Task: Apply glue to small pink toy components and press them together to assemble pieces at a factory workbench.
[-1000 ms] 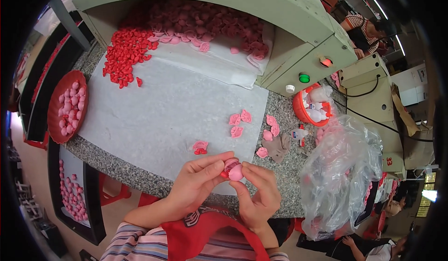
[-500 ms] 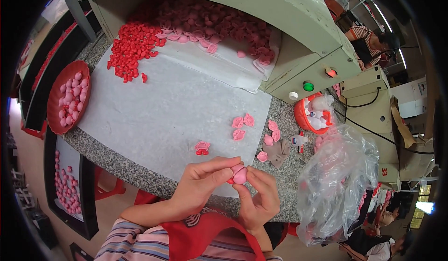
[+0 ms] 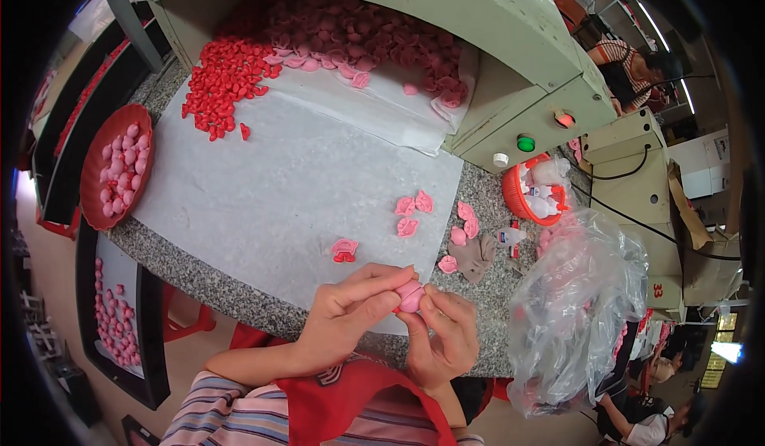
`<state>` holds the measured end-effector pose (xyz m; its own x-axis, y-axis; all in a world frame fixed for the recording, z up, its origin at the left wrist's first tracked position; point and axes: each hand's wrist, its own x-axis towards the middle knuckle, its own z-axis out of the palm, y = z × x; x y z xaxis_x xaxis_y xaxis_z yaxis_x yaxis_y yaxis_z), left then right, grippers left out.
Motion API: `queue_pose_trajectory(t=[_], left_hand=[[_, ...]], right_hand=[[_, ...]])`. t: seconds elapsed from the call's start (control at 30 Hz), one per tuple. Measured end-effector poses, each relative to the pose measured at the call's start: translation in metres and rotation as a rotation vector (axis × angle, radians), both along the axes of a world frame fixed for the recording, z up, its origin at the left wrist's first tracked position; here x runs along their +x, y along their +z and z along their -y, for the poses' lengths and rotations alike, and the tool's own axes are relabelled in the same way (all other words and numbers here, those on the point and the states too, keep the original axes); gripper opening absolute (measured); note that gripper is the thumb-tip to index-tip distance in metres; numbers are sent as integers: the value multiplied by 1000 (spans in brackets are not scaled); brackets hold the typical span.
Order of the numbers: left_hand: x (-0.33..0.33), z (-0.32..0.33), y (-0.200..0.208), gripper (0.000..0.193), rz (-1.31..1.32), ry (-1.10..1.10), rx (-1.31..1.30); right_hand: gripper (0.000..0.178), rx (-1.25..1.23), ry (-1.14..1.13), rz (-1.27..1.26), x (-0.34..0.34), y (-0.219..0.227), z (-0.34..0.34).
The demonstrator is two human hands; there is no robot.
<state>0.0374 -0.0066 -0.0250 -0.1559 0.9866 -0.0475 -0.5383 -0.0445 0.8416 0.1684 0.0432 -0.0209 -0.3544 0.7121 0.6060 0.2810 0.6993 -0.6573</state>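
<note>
Between the fingertips of both hands, over the near edge of the white sheet, is a small round pink plastic piece (image 3: 410, 296) with a seam across it and a bit of red at its left. My left hand (image 3: 347, 310) pinches its left side, thumb and forefinger closed. From the right, my right hand (image 3: 444, 334) grips the other side with thumb and fingertips. Just beyond the left hand lies a pink shell half (image 3: 344, 246) with a red part (image 3: 344, 257) at it. Three more pink shell halves (image 3: 407, 227) lie farther right on the sheet.
A pale green metal housing (image 3: 510, 27) stands at the back, heaped with pink shells (image 3: 358, 35); red parts (image 3: 219, 87) pile at its left. A red bowl (image 3: 89, 199) of pink balls sits left. At right are a grey cloth (image 3: 476, 259), small bottle (image 3: 508, 237), red basket (image 3: 516, 199) and plastic bag (image 3: 570, 318).
Both hands stay almost in place, still pinching the pink piece. Its seam looks narrower and it is turned slightly.
</note>
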Motion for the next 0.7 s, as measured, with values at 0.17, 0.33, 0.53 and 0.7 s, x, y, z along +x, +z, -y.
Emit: queue_pose_trajectory(t=[0.17, 0.33, 0.53, 0.7], left_hand=[[6, 1, 3, 40, -119, 68, 139], [5, 1, 4, 43, -194, 71, 162], [6, 2, 5, 41, -199, 92, 160], [7, 3, 5, 40, -195, 116, 162]], right_hand=[[33, 100, -15, 18, 0, 1, 3], [31, 177, -27, 11, 0, -3, 5], [32, 228, -28, 43, 0, -1, 6], [32, 247, -31, 24, 0, -4, 7]])
